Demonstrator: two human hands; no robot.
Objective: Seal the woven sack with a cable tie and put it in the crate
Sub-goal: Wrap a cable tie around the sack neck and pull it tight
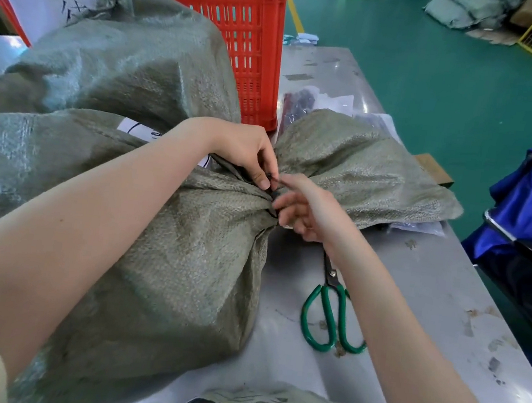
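Sealing step: left hand (247, 152) and right hand (303, 209) each pinch the dark cable tie (272, 190) at the gathered neck of the sack (185, 258) on the bench (414, 284); next, likely cinching, then lifting into the crate (244, 33) beyond the grip.

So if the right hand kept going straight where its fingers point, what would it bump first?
Probably the left hand. The right hand points up-left at the sack's gathered neck, where the left fingers pinch right in front.

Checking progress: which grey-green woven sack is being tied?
The nearest grey-green woven sack, neck bunched between both hands; the other sack leans untouched against the red crate.
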